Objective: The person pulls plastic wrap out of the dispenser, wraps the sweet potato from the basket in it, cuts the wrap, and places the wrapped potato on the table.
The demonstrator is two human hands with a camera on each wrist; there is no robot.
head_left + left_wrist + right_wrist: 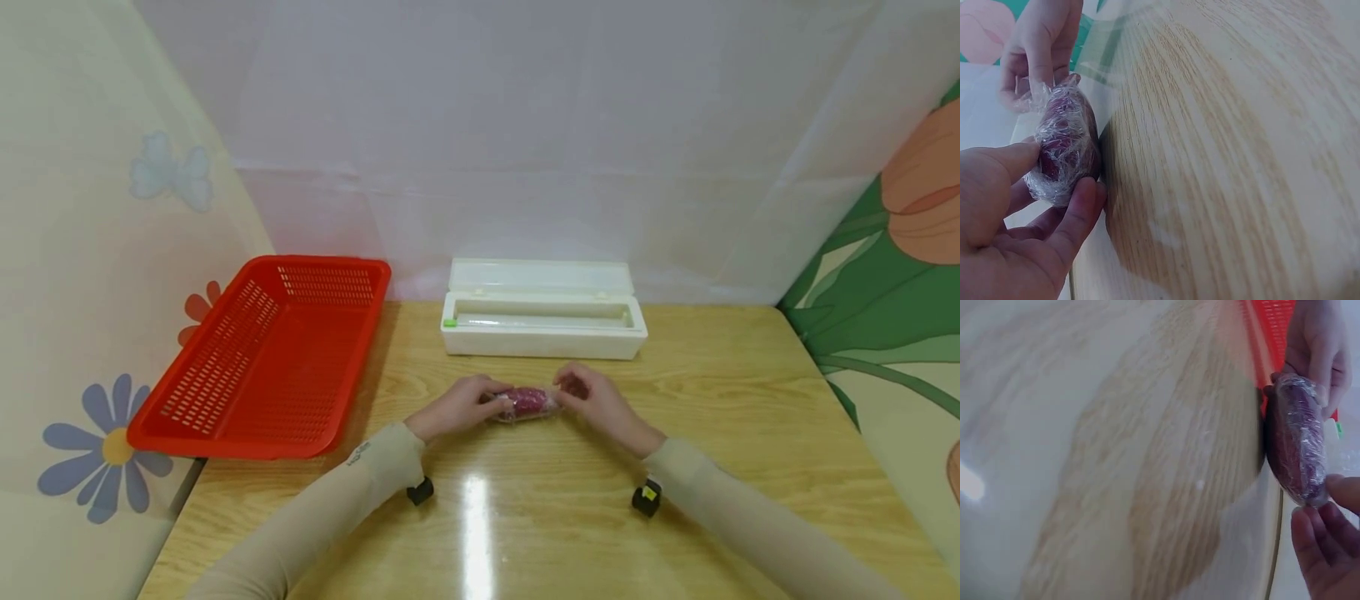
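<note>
A purple-red sweet potato (529,401) lies across the table in front of me, wound in clear, wrinkled plastic wrap (1063,125). My left hand (461,405) grips its left end, thumb on one side and fingers on the other. At the opposite end, my right hand (600,406) pinches the wrap between thumb and fingertips. In the right wrist view the film lies tight and shiny along the sweet potato (1297,440), with the right thumb and fingers right at its near tip.
Behind the hands stands a white plastic-wrap dispenser (543,343), its lid (540,275) raised, with a roll inside and a green slider (450,322) at the left. A red slotted basket (225,447) sits at the left. The wooden table (750,400) meets a cloth backdrop behind.
</note>
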